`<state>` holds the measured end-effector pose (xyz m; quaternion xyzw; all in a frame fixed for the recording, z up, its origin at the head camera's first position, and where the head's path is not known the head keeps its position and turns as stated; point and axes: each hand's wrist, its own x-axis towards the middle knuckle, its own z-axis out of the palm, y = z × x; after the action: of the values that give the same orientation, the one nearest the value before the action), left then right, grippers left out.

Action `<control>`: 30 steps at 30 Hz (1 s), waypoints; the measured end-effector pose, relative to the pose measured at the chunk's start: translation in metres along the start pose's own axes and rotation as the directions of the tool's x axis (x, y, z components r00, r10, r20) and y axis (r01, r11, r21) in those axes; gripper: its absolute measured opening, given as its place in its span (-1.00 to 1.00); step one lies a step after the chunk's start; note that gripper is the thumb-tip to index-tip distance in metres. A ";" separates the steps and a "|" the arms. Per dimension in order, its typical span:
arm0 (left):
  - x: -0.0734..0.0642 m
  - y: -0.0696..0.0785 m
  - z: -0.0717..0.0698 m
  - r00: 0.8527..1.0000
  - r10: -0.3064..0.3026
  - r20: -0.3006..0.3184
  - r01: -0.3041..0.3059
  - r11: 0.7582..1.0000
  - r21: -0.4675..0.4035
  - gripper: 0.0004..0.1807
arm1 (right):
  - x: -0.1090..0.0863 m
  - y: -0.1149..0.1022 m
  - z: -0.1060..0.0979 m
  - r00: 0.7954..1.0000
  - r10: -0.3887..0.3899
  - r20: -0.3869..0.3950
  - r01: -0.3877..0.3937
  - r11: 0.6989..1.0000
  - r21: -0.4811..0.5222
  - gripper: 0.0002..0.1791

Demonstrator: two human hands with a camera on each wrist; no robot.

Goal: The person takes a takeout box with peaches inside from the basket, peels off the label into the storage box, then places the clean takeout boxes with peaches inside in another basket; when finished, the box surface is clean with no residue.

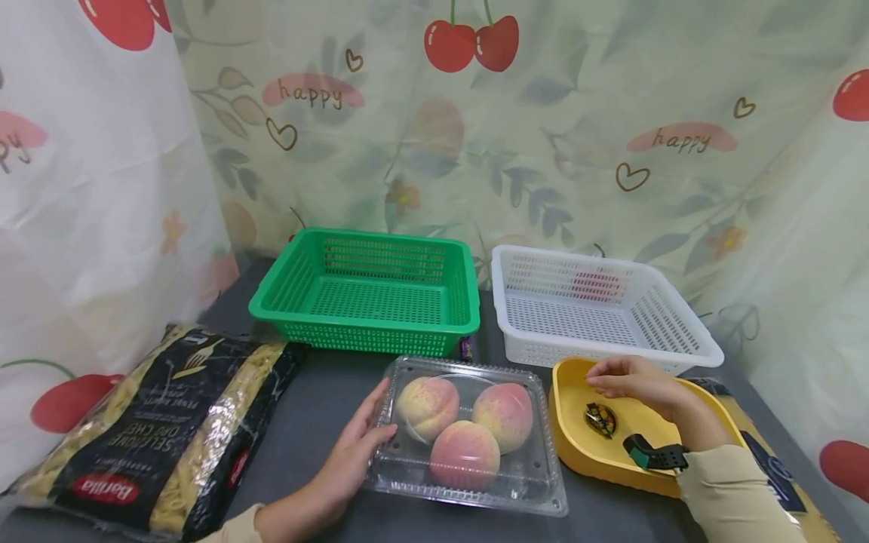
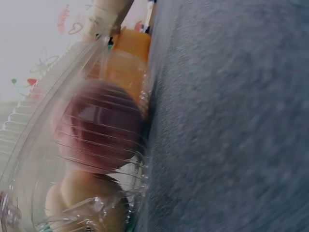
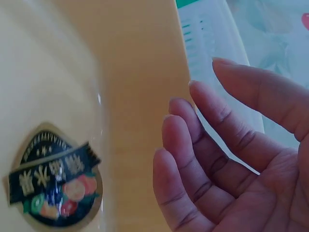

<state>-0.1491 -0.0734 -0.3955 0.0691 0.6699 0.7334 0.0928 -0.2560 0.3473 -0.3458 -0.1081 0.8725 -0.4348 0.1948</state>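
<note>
A clear plastic clamshell box with three peaches inside stands at the middle front. My left hand touches its left edge, fingers stretched along the side and thumb over the rim; the left wrist view shows only the box and peaches up close, not the fingers. Over the yellow tray my right hand hovers with loosely bent fingers and nothing between them. On the tray floor lies an oval fruit label with a dark lettered band, just left of the fingertips in the right wrist view.
Behind the box stands a green basket, with a white basket to its right. A Barilla pasta bag lies at left. A small purple-wrapped item shows behind the box. Another package lies partly under the right forearm. A printed curtain hangs behind.
</note>
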 end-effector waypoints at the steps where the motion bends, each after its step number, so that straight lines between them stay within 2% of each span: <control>1: 0.000 0.001 -0.001 1.000 -0.003 -0.008 0.003 1.000 0.005 -0.32 | 0.001 -0.001 0.001 1.000 -0.002 0.002 0.002 1.000 0.001 -0.48; 9: -0.001 0.005 -0.005 1.000 -0.001 -0.022 0.001 1.000 0.013 -0.33 | 0.006 -0.010 0.007 0.999 -0.038 0.026 0.038 0.999 0.009 -0.52; 16: -0.005 0.005 -0.010 0.998 0.011 -0.060 -0.011 1.000 0.005 -0.33 | 0.007 -0.021 0.010 0.996 -0.072 0.045 0.071 0.997 0.014 -0.50; 30: -0.016 0.011 -0.025 0.993 -0.045 -0.109 0.040 0.998 -0.049 -0.34 | 0.013 -0.041 0.013 0.991 -0.103 0.088 0.104 0.995 -0.003 -0.55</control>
<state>-0.1399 -0.1025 -0.3869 0.0122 0.6581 0.7493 0.0728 -0.2615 0.3092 -0.3235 -0.1731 0.8579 -0.4359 0.2097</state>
